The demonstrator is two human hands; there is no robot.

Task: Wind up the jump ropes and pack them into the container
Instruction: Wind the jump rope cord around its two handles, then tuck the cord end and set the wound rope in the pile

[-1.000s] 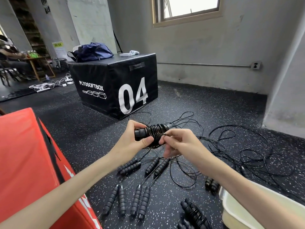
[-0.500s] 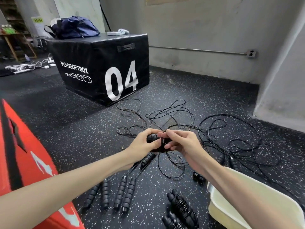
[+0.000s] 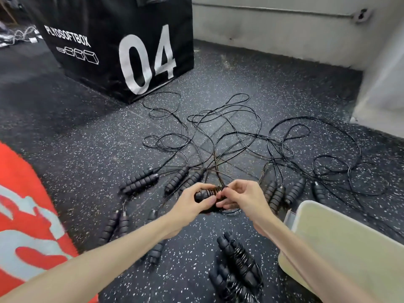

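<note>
Left hand (image 3: 192,204) grips ribbed foam handles (image 3: 202,195) wrapped in thin cord; right hand (image 3: 244,197) seemingly pinches the cord end

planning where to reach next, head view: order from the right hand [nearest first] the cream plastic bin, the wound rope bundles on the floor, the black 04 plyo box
1. Cream plastic bin, just right of the right hand.
2. Wound rope bundles, below it.
3. Black 04 plyo box, far upper left.

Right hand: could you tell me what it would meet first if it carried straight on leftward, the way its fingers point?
Probably the wound jump rope it already pinches, then the left hand; depth is unclear.
</note>
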